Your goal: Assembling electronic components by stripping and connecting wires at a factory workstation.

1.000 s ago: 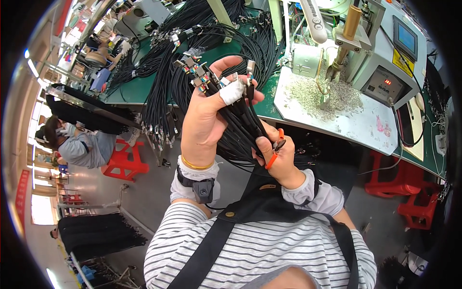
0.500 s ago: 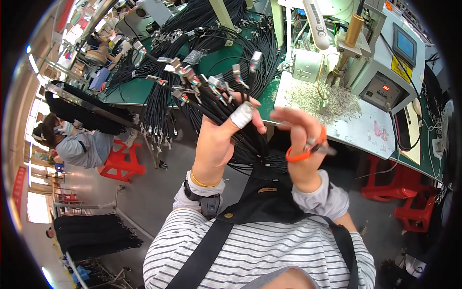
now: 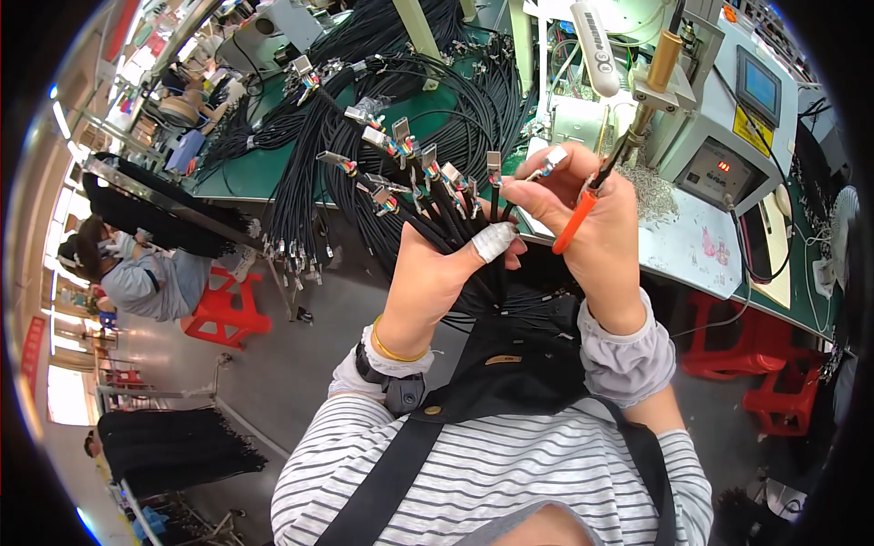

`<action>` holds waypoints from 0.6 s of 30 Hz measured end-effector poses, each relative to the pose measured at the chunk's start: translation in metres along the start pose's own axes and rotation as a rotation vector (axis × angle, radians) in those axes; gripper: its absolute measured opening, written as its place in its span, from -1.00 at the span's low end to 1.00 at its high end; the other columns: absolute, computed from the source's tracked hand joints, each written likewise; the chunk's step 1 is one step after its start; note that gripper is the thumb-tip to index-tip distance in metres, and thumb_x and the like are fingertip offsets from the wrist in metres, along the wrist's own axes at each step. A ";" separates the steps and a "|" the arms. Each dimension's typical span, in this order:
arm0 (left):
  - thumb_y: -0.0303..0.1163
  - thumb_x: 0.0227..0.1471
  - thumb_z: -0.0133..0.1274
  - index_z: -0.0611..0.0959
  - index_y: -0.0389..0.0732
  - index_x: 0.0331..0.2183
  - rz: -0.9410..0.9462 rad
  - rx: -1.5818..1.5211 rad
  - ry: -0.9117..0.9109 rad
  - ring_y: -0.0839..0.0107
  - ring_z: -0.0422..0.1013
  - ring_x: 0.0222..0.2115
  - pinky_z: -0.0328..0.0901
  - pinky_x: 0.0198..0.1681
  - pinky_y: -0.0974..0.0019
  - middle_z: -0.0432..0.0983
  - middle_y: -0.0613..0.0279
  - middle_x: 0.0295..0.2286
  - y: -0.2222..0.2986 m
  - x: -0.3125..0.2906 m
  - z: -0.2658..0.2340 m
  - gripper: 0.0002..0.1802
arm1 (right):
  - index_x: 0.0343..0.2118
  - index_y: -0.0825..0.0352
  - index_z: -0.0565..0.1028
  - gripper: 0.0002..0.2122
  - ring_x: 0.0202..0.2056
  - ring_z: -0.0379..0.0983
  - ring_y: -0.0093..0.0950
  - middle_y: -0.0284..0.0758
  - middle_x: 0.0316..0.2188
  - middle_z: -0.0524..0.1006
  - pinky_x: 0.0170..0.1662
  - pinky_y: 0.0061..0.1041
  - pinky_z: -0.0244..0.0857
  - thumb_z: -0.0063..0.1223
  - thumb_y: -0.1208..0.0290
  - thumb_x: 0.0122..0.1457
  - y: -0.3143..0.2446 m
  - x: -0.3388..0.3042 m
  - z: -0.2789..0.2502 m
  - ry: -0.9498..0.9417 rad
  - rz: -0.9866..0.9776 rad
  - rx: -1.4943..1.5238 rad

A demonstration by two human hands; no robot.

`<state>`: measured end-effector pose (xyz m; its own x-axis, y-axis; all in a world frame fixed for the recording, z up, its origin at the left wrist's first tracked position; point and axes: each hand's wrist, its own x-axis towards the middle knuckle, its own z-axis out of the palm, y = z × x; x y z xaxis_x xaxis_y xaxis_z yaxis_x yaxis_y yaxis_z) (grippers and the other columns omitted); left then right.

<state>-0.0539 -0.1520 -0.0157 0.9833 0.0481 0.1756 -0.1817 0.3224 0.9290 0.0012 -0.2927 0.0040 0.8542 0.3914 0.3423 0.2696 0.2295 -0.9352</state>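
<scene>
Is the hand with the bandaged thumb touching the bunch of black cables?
Touching. The head view shows the left hand wrapped around the black cable bundle, its taped thumb pressed across the cables.

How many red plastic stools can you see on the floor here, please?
3: one stool at the left beside a seated co-worker, two at the right under the workbench, one above the other. Others may be hidden.

The cables (image 3: 455,227) are black, their ends (image 3: 401,146) silver with red, blue, yellow and green wires. The left hand (image 3: 437,273) has white tape (image 3: 494,240) on its thumb and a gold bangle (image 3: 396,348) at the wrist; the right hand (image 3: 592,218) holds an orange-handled tool (image 3: 574,223). The shirt (image 3: 492,473) is white with black stripes, the apron (image 3: 505,373) black, the sleeve covers (image 3: 624,359) grey. The bench (image 3: 264,164) is green, the stools (image 3: 223,314) red, the machine (image 3: 728,136) pale grey with a yellow label (image 3: 751,132)
</scene>
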 end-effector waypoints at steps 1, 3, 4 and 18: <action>-0.59 -0.13 0.04 0.49 -0.38 -0.36 -0.007 -0.008 0.012 0.43 0.44 -0.52 0.39 -0.50 0.42 0.47 0.16 -0.49 0.001 0.000 0.001 -0.82 | -0.31 0.48 0.39 -0.83 -0.40 0.43 -0.57 -0.27 -0.45 0.49 -0.34 -0.68 0.30 0.00 0.57 0.01 -0.001 0.000 0.000 -0.028 0.051 0.060; -0.58 -0.14 0.05 0.47 -0.38 -0.34 -0.021 -0.022 0.039 0.42 0.44 -0.52 0.39 -0.50 0.42 0.47 0.16 -0.49 0.003 0.001 0.001 -0.79 | -0.26 0.48 0.36 -0.78 -0.35 0.42 -0.57 -0.26 -0.39 0.48 -0.30 -0.66 0.29 0.00 0.58 0.00 -0.003 0.000 0.001 -0.085 0.155 0.181; -0.58 -0.14 0.05 0.47 -0.38 -0.34 -0.021 -0.022 0.042 0.42 0.44 -0.52 0.39 -0.50 0.42 0.47 0.16 -0.49 0.003 0.002 0.000 -0.79 | -0.26 0.48 0.36 -0.78 -0.35 0.42 -0.57 -0.26 -0.39 0.48 -0.30 -0.66 0.29 0.00 0.58 0.00 0.001 0.000 0.003 -0.088 0.156 0.182; -0.54 -0.12 0.05 0.43 -0.35 -0.21 0.167 -0.071 0.067 0.46 0.40 -0.32 0.25 -0.19 0.43 0.46 0.15 -0.33 0.028 0.025 -0.006 -0.66 | -0.24 0.45 0.35 -0.71 -0.50 0.35 -0.56 -0.32 -0.49 0.45 -0.43 -0.60 0.22 0.07 0.60 -0.07 0.086 -0.053 0.043 -0.048 -0.028 -0.110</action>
<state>-0.0343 -0.1357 0.0122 0.9387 0.1683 0.3008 -0.3431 0.3707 0.8631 -0.0396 -0.2556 -0.0904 0.8243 0.4287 0.3697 0.3423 0.1427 -0.9287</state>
